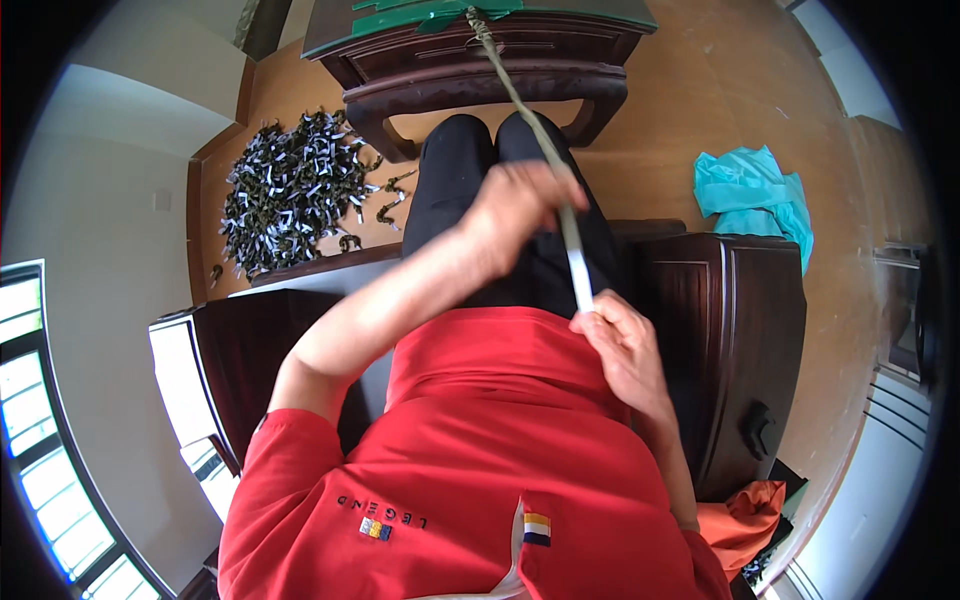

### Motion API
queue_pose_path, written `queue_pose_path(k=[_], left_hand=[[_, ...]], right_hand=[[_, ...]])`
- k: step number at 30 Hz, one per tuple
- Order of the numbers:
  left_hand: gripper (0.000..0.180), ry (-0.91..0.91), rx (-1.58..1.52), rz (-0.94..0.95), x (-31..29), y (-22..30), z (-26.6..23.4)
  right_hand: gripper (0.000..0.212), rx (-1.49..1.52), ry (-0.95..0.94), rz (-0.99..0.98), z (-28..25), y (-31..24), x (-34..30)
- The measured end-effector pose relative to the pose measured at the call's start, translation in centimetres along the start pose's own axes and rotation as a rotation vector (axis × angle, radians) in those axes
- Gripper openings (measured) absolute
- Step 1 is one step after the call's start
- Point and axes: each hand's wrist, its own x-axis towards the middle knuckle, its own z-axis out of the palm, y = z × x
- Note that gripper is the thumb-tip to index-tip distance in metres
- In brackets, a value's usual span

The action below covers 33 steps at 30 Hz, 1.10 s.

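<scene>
A long olive cord (520, 103) runs taut from the edge of a dark wooden table down towards my lap. Its far end is knotted or wound into a thicker bundle (482, 33) by the tabletop. Near me the cord ends in a flat white strip (579, 277). My right hand (625, 348) is closed, pinching the tip of that strip between thumb and fingers. Farther up, my left hand (520, 210) is curled at the cord, its fingers closed and a little smeared by motion. Its palm side is hidden.
The dark wooden table (430, 65) carries green tape strips (420, 14). On the floor to the left lies a heap of dark cord pieces with white tags (290, 195). Turquoise cloth (757, 195) lies at the right, orange cloth (745, 525) nearer. Dark wooden chair arms (750, 340) flank me.
</scene>
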Motion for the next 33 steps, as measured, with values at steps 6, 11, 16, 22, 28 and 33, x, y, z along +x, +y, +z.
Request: queue_pose_path(k=[6,11,16,22,28,33], left_hand=[[0.056,-0.419,0.326,-0.297,-6.5,1.7,1.5],[0.041,0.014,0.021,-0.077,2.2,1.2,-2.0],[0.042,-0.397,0.067,-0.15,-11.1,-3.3,5.5],[0.048,0.07,-0.123,-0.165,0.4,0.3,-1.0],[0.038,-0.323,0.155,-0.081,-9.4,-4.1,4.1],[0.06,-0.196,-0.104,-0.427,-4.4,-0.7,0.1]], right_hand=[[0.013,-0.029,-0.266,-0.109,-3.6,-0.4,-5.6],[0.014,-0.041,-0.318,-0.144,-2.7,-1.2,-6.5],[0.015,-0.135,-0.376,-0.074,-4.7,0.4,-8.5],[0.017,-0.166,-0.376,-0.15,-4.4,0.0,-8.7],[0.016,-0.176,-0.397,-0.119,-4.4,0.7,-9.6],[0.014,-0.191,-0.411,-0.104,-4.3,0.5,-9.0]])
